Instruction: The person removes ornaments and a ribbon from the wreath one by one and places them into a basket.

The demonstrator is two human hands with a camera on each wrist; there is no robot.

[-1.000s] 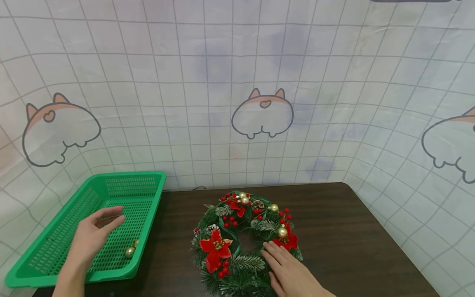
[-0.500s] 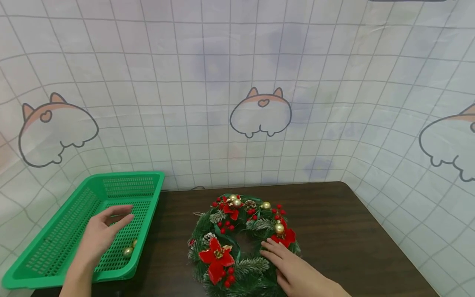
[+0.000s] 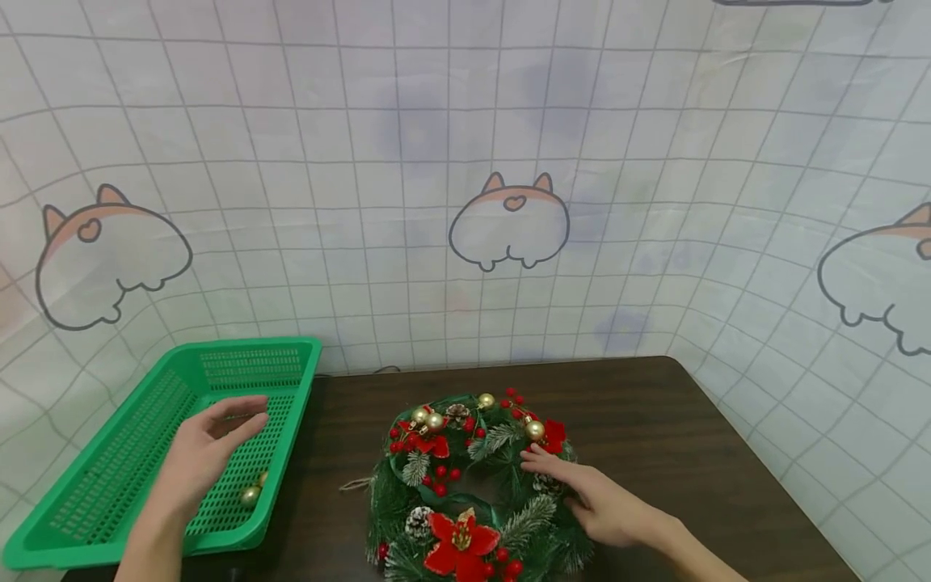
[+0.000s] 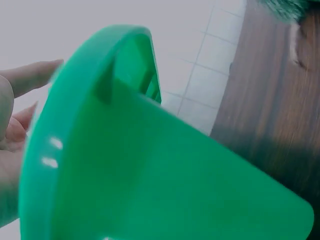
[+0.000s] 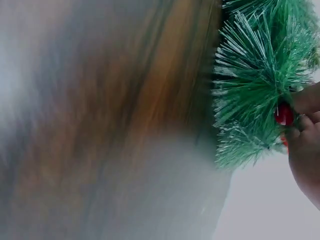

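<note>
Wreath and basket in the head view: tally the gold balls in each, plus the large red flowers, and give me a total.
Gold balls on the wreath: 4
Gold balls visible in the basket: 2, one partly hidden
Large red flowers on the wreath: 3
Total: 9

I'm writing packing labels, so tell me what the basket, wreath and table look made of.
Basket: glossy plastic, apparently, from its shiny rim and even slots.
Wreath: needles probably plastic, being thin, uniform strands with frosted white tips.
Table: smooth, dark brown wood or wood-look laminate; streaky grain shows, but which one I cannot tell.
</note>
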